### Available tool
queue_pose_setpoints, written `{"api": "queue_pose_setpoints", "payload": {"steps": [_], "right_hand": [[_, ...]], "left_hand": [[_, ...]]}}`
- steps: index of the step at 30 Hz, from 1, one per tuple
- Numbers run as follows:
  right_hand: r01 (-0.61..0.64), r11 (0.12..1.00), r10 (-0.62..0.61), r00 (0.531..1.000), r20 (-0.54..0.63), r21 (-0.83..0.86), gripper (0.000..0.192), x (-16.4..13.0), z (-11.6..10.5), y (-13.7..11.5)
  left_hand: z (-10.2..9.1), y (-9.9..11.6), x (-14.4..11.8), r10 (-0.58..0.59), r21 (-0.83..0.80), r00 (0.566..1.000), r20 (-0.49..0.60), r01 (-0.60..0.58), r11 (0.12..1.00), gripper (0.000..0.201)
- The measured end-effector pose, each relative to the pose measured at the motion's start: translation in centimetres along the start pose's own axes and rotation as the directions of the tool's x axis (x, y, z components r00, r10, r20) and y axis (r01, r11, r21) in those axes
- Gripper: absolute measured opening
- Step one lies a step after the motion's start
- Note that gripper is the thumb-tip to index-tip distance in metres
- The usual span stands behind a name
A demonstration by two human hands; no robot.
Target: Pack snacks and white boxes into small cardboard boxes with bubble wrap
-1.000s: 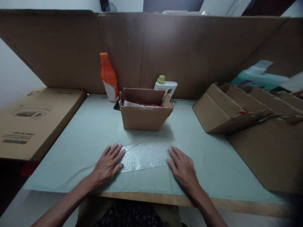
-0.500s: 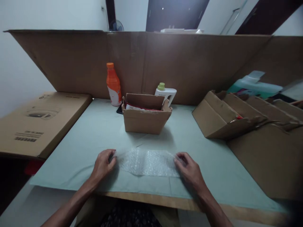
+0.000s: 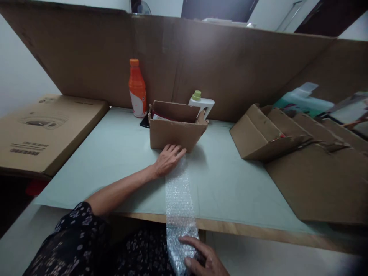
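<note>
A strip of clear bubble wrap (image 3: pixel 178 195) lies lengthwise toward me on the pale green table cover (image 3: pixel 115 153) and hangs over the front edge. My left hand (image 3: pixel 168 159) rests flat on its far end, just in front of a small open cardboard box (image 3: pixel 176 132). My right hand (image 3: pixel 205 260) grips the near end of the wrap below the table edge, by my lap.
An orange bottle (image 3: pixel 137 89) and a white jug with a green cap (image 3: pixel 201 104) stand behind the small box, against a tall cardboard wall (image 3: pixel 230 73). Folded cardboard boxes (image 3: pixel 276 132) lie at the right. A large flat carton (image 3: pixel 43 130) sits at the left.
The bubble wrap lay sideways between both hands; now it runs front to back. My left hand moved forward to the box, my right hand pulled back below the table edge.
</note>
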State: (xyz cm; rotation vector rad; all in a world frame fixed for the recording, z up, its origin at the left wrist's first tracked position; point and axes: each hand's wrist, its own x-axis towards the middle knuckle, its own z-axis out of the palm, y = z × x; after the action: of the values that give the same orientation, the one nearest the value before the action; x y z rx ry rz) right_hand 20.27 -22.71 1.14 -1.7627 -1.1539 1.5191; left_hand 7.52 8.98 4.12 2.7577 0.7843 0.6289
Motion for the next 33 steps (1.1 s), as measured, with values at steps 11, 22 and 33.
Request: {"api": "queue_pose_setpoints", "payload": {"steps": [11,22,33], "right_hand": [[0.121,0.743,-0.114,0.992,-0.053,0.659,0.072,6.0,-0.9,-6.5],[0.506,0.546,-0.739,0.666,-0.100,-0.668,0.041,7.2,-3.1,-3.7],[0.575,0.539,-0.641,0.754,0.144,-0.615,0.023,9.8,-4.8,-8.0]], "left_hand": [[-1.5,7.9,-15.4,-0.294,-0.690,0.909,0.294,0.415,0.593,0.083],[1.3,7.2,-12.1,-0.551,-0.331,0.784,0.287,0.621,0.711,0.070],[-0.1,8.8,-14.5,-0.282,-0.346,0.958,-0.055,0.246,0.905,0.037]]}}
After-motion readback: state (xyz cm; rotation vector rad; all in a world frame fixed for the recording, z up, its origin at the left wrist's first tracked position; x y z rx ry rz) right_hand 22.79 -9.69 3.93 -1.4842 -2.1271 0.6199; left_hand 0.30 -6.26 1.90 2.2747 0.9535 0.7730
